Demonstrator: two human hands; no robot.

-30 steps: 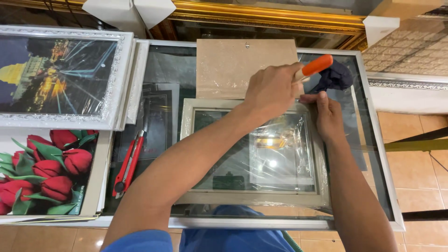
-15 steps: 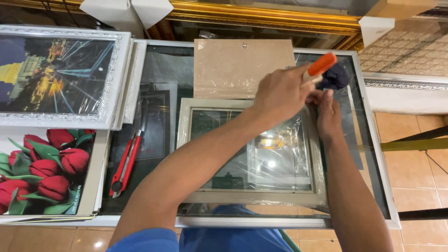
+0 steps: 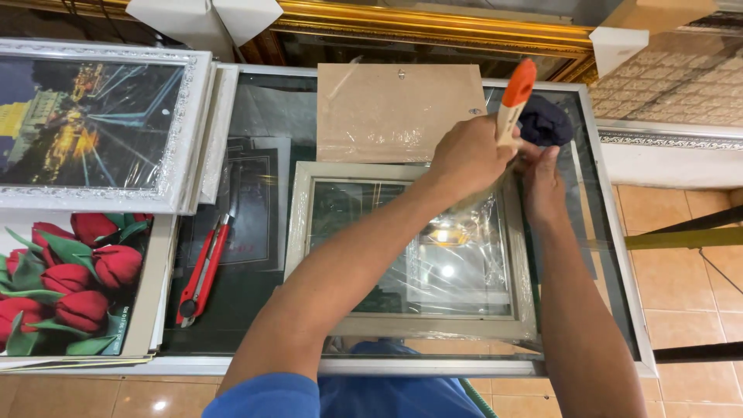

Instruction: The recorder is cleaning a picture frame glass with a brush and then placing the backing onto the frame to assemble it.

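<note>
Orange-handled tool (image 3: 516,93) tipped more upright since earlier; left hand (image 3: 470,159) fisted round it, working end hidden. Right hand (image 3: 542,182) on frame (image 3: 298,224) corner, grip unclear.

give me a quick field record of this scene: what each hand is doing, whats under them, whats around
left hand: grips a brush with an orange-tipped handle, handle pointing up
right hand: rests at the upper right corner of the picture frame, beside the left hand
picture frame: pale, wrapped in clear film, lying flat on the glass table
backing board: brown, lying just beyond the frame
dark cloth: bunched behind the hands
red utility knife: on the glass, left of the frame
tulip picture: at far left
</note>
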